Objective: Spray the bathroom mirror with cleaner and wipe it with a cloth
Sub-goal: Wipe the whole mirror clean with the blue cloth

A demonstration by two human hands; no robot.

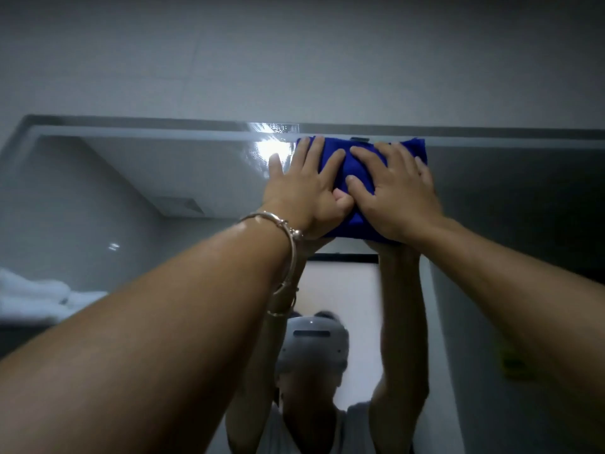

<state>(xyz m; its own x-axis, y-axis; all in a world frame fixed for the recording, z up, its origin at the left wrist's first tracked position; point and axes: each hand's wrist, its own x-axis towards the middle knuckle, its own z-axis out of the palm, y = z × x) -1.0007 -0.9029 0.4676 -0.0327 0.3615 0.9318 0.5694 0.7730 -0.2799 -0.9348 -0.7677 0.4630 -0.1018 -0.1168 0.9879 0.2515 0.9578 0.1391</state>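
Both forearms reach up, a bracelet point(288, 231) on the left wrist. The left hand point(304, 188) and right hand point(393, 198) lie flat, fingers spread, pressing the cloth point(340, 165) against the mirror point(131, 191) at its top edge. At full stretch, pressure may fade, leaving the wet patch point(271, 149) beside the cloth streaked.

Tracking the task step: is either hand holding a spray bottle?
No, left hand and right hand both press the blue cloth against the mirror.
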